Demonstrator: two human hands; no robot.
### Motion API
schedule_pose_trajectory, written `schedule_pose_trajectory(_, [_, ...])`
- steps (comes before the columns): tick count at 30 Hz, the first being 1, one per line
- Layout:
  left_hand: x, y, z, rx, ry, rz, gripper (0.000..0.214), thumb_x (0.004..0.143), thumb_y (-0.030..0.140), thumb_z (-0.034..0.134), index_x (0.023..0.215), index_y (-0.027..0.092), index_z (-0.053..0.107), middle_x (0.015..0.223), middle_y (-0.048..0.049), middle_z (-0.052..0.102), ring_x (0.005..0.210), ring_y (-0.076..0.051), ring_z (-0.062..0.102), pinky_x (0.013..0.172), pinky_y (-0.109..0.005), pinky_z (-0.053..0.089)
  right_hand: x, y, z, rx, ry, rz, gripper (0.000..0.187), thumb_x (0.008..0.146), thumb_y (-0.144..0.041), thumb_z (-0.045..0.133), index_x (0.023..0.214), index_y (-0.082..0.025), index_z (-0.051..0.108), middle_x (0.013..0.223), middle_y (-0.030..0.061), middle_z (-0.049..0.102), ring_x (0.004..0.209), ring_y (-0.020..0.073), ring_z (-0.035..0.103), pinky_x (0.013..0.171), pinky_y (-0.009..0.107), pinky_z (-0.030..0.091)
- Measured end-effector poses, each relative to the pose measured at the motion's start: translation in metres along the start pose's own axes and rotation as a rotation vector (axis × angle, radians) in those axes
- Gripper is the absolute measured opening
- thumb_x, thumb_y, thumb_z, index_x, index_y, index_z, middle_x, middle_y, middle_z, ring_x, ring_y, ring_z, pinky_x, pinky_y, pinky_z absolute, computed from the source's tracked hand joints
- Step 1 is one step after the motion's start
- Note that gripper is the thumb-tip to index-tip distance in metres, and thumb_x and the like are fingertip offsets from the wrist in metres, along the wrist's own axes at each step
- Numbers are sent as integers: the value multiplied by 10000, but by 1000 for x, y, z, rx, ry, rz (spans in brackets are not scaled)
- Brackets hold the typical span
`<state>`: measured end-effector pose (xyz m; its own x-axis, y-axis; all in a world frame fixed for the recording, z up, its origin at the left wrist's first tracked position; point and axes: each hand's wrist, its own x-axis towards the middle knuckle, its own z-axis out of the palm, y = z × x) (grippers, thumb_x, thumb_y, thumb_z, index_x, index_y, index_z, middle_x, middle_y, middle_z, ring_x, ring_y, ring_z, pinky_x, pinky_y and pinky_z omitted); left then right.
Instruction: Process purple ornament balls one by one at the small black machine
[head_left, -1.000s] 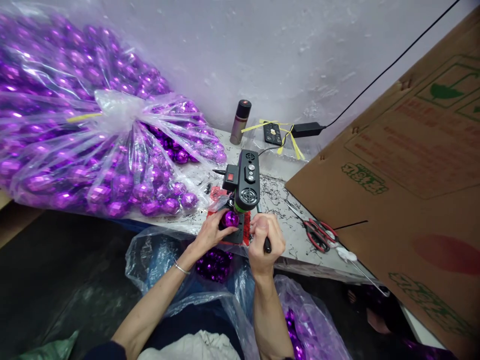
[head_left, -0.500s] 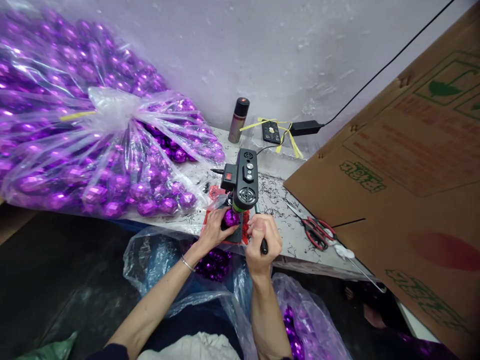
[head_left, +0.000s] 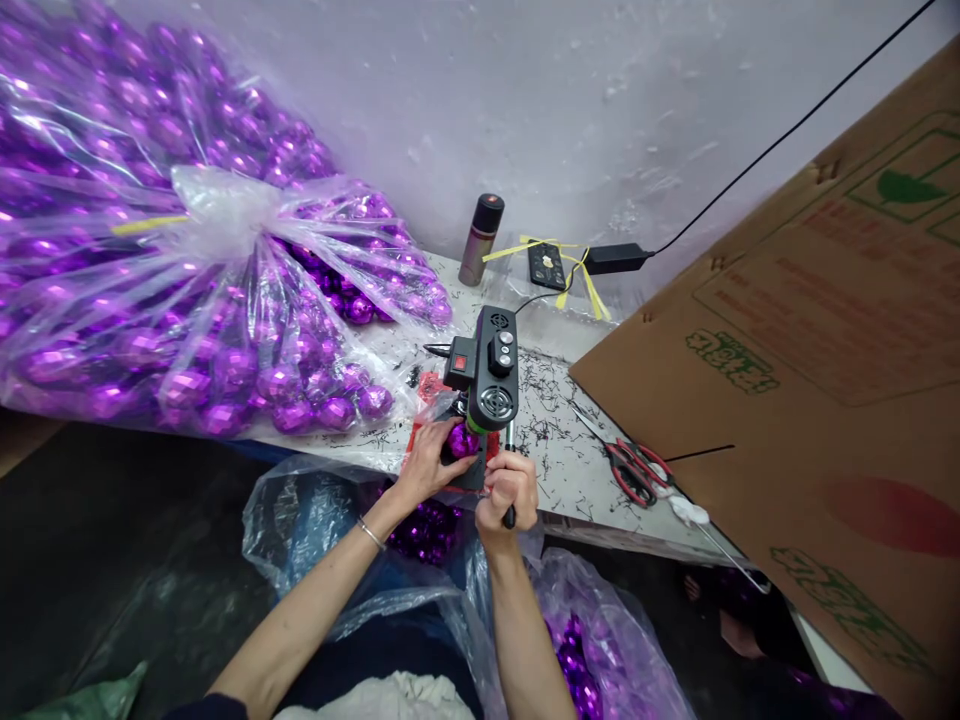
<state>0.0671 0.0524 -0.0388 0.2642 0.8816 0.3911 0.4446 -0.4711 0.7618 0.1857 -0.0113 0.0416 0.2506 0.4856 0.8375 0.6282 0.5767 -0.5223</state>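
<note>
Under the green-ringed head of a small black bench drill press (head_left: 495, 370), a shiny purple faceted ball (head_left: 462, 441) is gripped by my left hand (head_left: 429, 462), thumb in front and fingers behind. My right hand (head_left: 510, 490) is wrapped round the black-ended lever (head_left: 510, 517) at the machine's right side. Red patches (head_left: 431, 385) show around the machine's base. Just below the table edge, an open clear plastic bag holds more purple balls (head_left: 426, 528).
A large tied bag of purple balls (head_left: 180, 300) fills the left. Behind stand a spray can (head_left: 481, 240), a phone-like black object (head_left: 546, 265) and a power adapter (head_left: 616, 258). Red-handled scissors (head_left: 634, 470) lie beside a cardboard box (head_left: 825, 380). Dark shavings (head_left: 551, 400) litter the tabletop.
My right hand has moved left and slightly down with the lever, nearer the machine. My left hand stays on the ball under the head.
</note>
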Motion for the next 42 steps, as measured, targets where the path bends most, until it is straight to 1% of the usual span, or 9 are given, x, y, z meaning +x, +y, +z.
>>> schedule_pose_trajectory(14, [0,-1,0,-12,-1,-3,572,855,419,774,1359,217,594,1235,-135,718,1179,-339,674,1032,-518,514,-9,9,3,-28,24,-19,298,1024,-205,351,762,-236,491,744,-16,541,665,139,569,783,374,532])
schedule_pose_trajectory(18, [1,-1,0,-22,9,-6,580,850,444,781,1352,216,600,1231,-140,718,1177,-340,677,1026,-523,523,-10,10,6,4,66,-5,307,1027,-209,354,747,-233,477,742,-24,529,651,130,550,823,389,532])
schedule_pose_trajectory(24, [2,-1,2,-28,14,14,603,835,452,797,1338,182,605,1215,-163,721,1169,-351,678,1016,-544,532,-14,15,15,71,151,-24,325,1034,-210,343,730,-233,453,730,-35,498,624,123,525,762,357,519])
schedule_pose_trajectory(28, [3,-1,2,-34,3,-6,605,835,460,797,1342,195,602,1221,-159,716,1171,-350,676,1022,-551,533,-17,15,13,45,89,-19,356,1040,-217,356,699,-223,459,744,-29,530,637,117,540,756,342,511])
schedule_pose_trajectory(30, [4,0,2,-43,-5,-8,613,834,460,801,1348,195,597,1230,-163,712,1179,-351,673,1027,-552,533,-10,9,8,59,80,26,365,1039,-210,365,684,-222,450,735,-23,526,651,121,541,680,304,484])
schedule_pose_trajectory(33, [4,1,0,-62,-10,-1,631,828,456,813,1352,188,586,1257,-175,699,1202,-354,666,1041,-549,532,18,-8,0,71,65,97,343,1026,-165,401,695,-216,479,727,-14,538,672,125,551,616,278,432])
schedule_pose_trajectory(37, [-23,2,-12,-58,10,13,596,864,422,782,1364,199,546,1284,-160,684,1213,-329,667,1044,-529,543,52,-30,-8,87,12,174,341,1016,-167,467,679,-211,498,661,-28,511,675,127,559,652,287,430])
schedule_pose_trajectory(39, [-48,2,-23,-13,14,46,593,888,421,755,1390,213,518,1331,-158,668,1252,-322,651,1086,-542,517,54,-33,-9,83,6,172,338,1016,-165,472,681,-209,501,667,-28,520,668,121,555,645,283,421])
schedule_pose_trajectory(42, [-73,0,-44,88,-21,123,757,836,555,779,1441,207,487,1435,-185,617,1335,-354,599,1171,-586,437,42,-29,-6,50,7,133,329,1018,-159,453,700,-208,519,701,-14,551,673,124,559,628,283,416])
